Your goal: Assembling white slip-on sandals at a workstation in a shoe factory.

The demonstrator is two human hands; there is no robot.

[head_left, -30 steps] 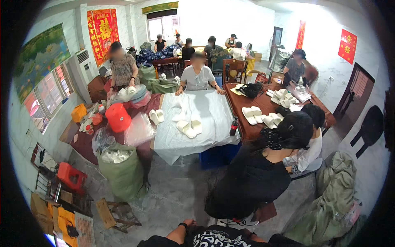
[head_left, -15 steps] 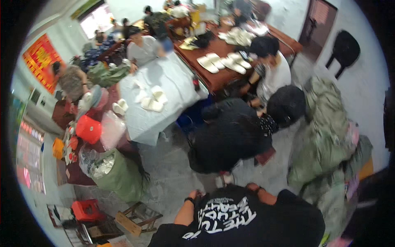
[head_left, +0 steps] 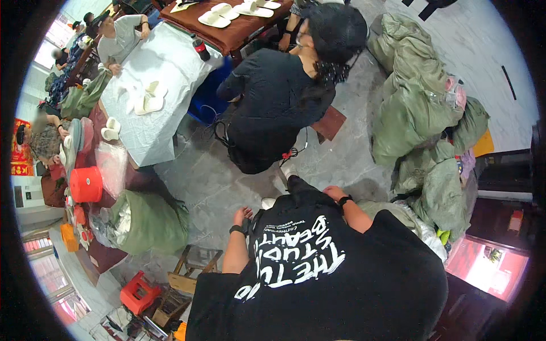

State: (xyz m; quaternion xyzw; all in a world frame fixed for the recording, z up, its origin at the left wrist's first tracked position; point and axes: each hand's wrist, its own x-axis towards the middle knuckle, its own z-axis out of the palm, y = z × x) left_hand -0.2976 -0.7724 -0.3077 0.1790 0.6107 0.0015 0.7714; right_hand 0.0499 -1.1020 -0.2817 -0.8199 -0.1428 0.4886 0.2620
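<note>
Head camera looks steeply down over the wearer's black printed T-shirt (head_left: 318, 273). Left hand (head_left: 243, 216) hangs beside the hip, fingers loosely curled and holding nothing, a dark band at the wrist. Right hand (head_left: 333, 192) rests against the dark trousers (head_left: 298, 187) at the thigh; whether its fingers are spread or closed cannot be told. Just beyond both hands, a person in black (head_left: 273, 108) bends over a bench. Left of the left hand stand a green sack (head_left: 151, 221) and a small wooden stool (head_left: 190, 273). Right of the right hand lie piled green sacks (head_left: 421, 108). Farther ahead, a white-covered table (head_left: 165, 74) carries white slippers (head_left: 149, 96).
</note>
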